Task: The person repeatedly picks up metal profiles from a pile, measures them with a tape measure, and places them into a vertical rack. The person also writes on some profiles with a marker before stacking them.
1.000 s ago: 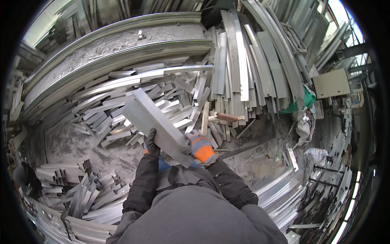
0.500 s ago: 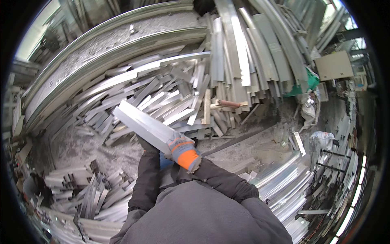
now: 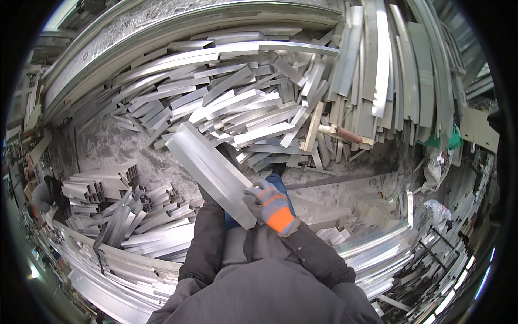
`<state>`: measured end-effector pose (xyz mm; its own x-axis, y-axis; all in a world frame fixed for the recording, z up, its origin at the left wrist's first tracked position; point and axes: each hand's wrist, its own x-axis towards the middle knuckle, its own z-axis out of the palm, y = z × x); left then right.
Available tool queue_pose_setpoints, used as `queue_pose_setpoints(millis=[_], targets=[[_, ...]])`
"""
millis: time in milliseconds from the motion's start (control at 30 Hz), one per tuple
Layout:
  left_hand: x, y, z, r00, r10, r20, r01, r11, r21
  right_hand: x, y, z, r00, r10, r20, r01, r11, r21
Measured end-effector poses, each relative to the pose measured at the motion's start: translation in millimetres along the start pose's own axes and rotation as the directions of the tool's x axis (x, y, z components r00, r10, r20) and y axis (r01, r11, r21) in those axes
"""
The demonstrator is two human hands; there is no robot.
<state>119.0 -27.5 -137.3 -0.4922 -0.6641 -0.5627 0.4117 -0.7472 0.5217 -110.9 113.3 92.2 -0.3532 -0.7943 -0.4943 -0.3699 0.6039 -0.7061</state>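
A silver metal profile (image 3: 208, 173), long and box-like, slants in front of me from the upper left down to my lap. My right hand (image 3: 271, 208), in a grey and orange glove, is closed on the right side of its near end. My left forearm (image 3: 209, 232) in a dark sleeve reaches under the profile's left side. The profile hides the left hand, so its fingers do not show. Beyond the profile's far end lies a heap of loose metal offcuts (image 3: 264, 113).
Long metal profiles (image 3: 356, 65) lie side by side at the far right, near a wooden piece with a reddish roller (image 3: 348, 135). Stacked profiles (image 3: 156, 227) lie at my left, more (image 3: 377, 259) at my right. A large metal beam (image 3: 216, 21) crosses behind the heap. Another person (image 3: 46, 194) is far left.
The view has swung left, so the surroundings sit farther right. The held profile has turned to a steeper slant, and its near end shows more fully beside my right hand.
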Motion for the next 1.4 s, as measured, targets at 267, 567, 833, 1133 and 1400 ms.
queue_pose_setpoints(millis=[267, 567, 833, 1133, 1400], targets=[[-50, -53, -67, 0.997, 0.045, -0.064, -0.045, 0.999, -0.008, 67, 180, 47, 0.917, 0.395, 0.056, -0.351, 0.732, 0.585], [-55, -59, -98, 0.938, -0.074, -0.338, 0.069, 0.997, -0.027, 181, 290, 122, 0.825, 0.558, 0.089, -0.552, 0.76, 0.343], [-55, -52, -113, 0.89, -0.185, -0.416, 0.076, 0.961, -0.265, 356, 321, 234, 0.749, 0.526, 0.402, -0.663, 0.585, 0.468], [-47, -46, -127, 0.85, -0.239, -0.47, 0.025, 0.909, -0.416, 439, 244, 247, 0.899, 0.376, -0.223, -0.373, 0.926, 0.054], [-32, -42, -134, 0.839, -0.253, -0.483, -0.043, 0.853, -0.521, 511, 181, 173, 0.974, 0.056, -0.221, -0.191, 0.728, -0.658]])
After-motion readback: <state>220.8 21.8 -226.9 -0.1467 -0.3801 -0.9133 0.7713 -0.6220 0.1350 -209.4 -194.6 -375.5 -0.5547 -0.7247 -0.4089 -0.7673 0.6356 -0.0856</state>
